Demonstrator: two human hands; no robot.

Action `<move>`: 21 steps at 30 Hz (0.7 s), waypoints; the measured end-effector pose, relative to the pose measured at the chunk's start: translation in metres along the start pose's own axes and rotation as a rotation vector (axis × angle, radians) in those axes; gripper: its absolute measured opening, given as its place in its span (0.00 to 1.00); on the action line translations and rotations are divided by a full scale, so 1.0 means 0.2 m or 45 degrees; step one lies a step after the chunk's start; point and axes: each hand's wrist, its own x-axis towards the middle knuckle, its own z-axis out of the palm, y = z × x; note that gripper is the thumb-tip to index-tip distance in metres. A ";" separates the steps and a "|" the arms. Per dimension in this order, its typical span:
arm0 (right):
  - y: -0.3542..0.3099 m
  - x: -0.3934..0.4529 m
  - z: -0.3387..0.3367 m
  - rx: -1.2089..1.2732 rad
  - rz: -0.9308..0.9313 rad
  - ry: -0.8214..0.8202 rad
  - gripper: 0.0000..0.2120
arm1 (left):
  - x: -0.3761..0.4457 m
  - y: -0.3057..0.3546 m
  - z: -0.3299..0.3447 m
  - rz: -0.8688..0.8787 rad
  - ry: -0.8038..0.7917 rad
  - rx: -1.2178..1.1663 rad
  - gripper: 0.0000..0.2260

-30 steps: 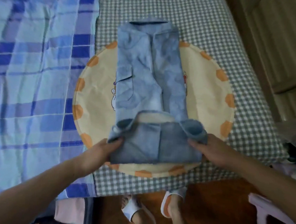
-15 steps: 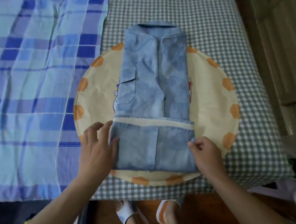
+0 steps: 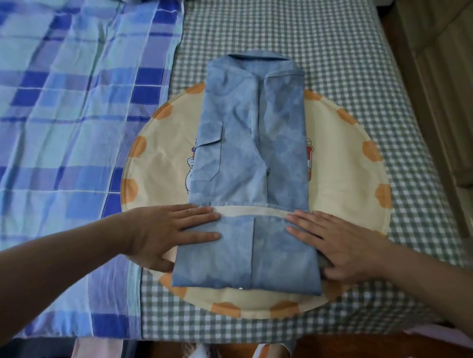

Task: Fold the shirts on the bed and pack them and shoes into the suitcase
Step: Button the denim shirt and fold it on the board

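- Green-and-white checked bedding (image 3: 307, 36) covered the right part of the bed, seen from above by someone standing at its near edge.
- Blue plaid bedding (image 3: 62, 107) lay over the left part, wrinkled in places.
- A round cream mat (image 3: 349, 163) with orange patches round its rim rested on the checked bedding, near the bed's near edge.
- A blue shirt (image 3: 248, 152) lay on the mat, collar at the far end, sides folded in, chest pocket showing on the left.
- The shirt's bottom part was folded up toward the collar, forming a flat band at the near end.
- The left hand (image 3: 168, 232) lay flat with straight fingers on the left side of that folded band, gripping nothing.
- The right hand (image 3: 336, 245) pressed flat on the band's right side, fingers spread and straight.
- Two feet in white sandals (image 3: 208, 357) stood on the brown floor below the bed's edge.
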 end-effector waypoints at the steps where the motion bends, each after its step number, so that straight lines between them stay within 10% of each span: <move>1: 0.00 0.01 0.01 0.024 0.014 -0.014 0.47 | 0.01 0.00 0.02 -0.026 0.052 -0.021 0.43; 11: -0.12 0.03 -0.09 0.658 0.415 0.394 0.17 | 0.01 0.15 0.09 -0.262 0.440 -0.801 0.29; 16: -0.15 0.07 -0.24 1.460 0.892 0.335 0.09 | 0.04 0.27 -0.13 -1.116 0.811 -1.990 0.15; 21: -0.22 0.28 -0.17 1.136 1.397 0.464 0.21 | 0.24 0.39 -0.19 -1.863 1.172 -1.197 0.20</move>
